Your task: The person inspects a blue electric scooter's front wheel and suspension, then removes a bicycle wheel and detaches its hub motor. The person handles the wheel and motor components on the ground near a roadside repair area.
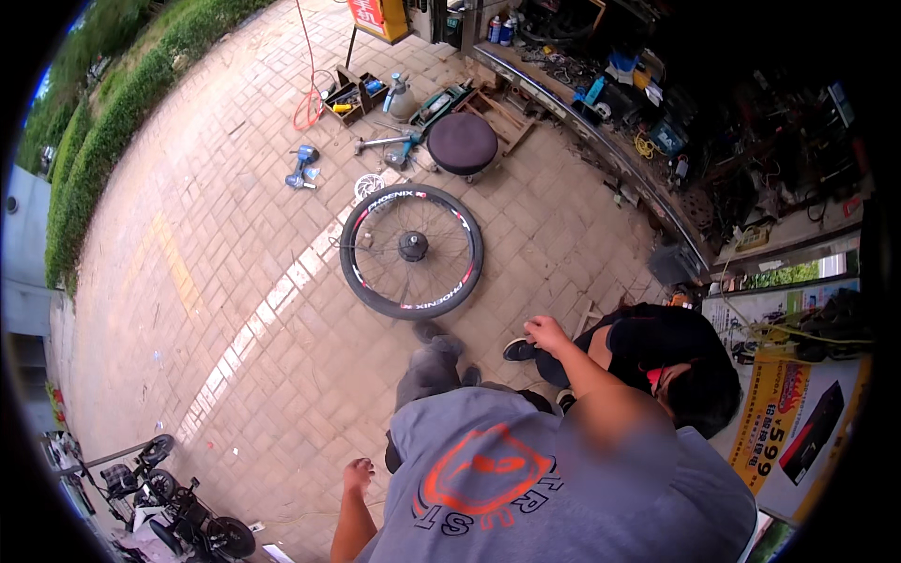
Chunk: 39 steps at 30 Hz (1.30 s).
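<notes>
My left hand (358,477) hangs beside my grey shirt (474,497) at the lower left, fingers loosely curled and apart, holding nothing visible. My right hand (542,330) is raised at the right, fingers bent and slightly apart, with nothing visible in it, near a person in dark clothes (685,352) bent low beside me. Ahead of my feet, a bicycle wheel (467,266) with a black hub lies flat on the pavers, over part of a silver brake disc (368,185). Beyond it sit a blue power tool (301,167) and a round padded stool (462,141).
An open toolbox (345,103), a pump sprayer (402,101) and scattered tools stand at the back. A cluttered workbench (610,94) runs along the upper right. A signboard (798,422) stands at the right, parked two-wheelers (169,507) at the lower left, a hedge (122,131) at the upper left.
</notes>
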Tool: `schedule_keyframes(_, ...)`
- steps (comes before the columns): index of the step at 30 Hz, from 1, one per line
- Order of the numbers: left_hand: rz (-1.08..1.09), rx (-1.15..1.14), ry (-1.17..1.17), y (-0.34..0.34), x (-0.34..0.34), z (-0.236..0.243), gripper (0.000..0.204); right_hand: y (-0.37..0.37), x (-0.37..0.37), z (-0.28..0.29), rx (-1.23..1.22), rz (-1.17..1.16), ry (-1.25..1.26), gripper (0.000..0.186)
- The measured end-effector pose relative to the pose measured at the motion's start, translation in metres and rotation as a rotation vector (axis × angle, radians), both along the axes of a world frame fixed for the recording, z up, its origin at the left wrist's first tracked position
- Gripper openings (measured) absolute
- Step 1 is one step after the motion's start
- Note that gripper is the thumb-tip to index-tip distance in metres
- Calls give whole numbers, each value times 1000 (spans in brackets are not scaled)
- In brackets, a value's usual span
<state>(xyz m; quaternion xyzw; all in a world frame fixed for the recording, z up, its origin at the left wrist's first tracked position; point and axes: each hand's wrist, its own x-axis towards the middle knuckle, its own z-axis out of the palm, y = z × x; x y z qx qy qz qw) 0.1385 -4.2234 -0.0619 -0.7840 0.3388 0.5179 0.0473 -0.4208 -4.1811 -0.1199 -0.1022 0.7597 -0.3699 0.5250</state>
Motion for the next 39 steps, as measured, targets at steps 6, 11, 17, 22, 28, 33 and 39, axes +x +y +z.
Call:
schedule_keyframes(6, 182, -207, 209, -164, -129, -16, 36, -68, -70, -15, 280, 377, 277, 32)
schedule_keyframes(11, 113, -346, 409, -242, -235, 17, 38, -156, -169, 0, 232, 438, 535, 38)
schedule_keyframes(17, 613, -303, 245, -205, -265, -37, 35, -310, -290, -41, 188, 640, 329, 27)
schedule_keyframes(22, 1194, -126, -28, -84, -376, -41, 33, -454, -350, -69, 155, 1147, 238, 29)
schedule_keyframes(28, 1139, 116, 249, -33, -631, -33, 27, -586, -386, -12, 166, 1291, 319, 36)
schedule_keyframes(33, 1423, 106, 294, -25, -721, -17, 36, -609, -413, -4, 158, 1577, 461, 36)
schedule_keyframes(39, 1711, -127, 309, 16, -769, -67, 36, -602, -400, 43, -25, 1811, 555, 37)
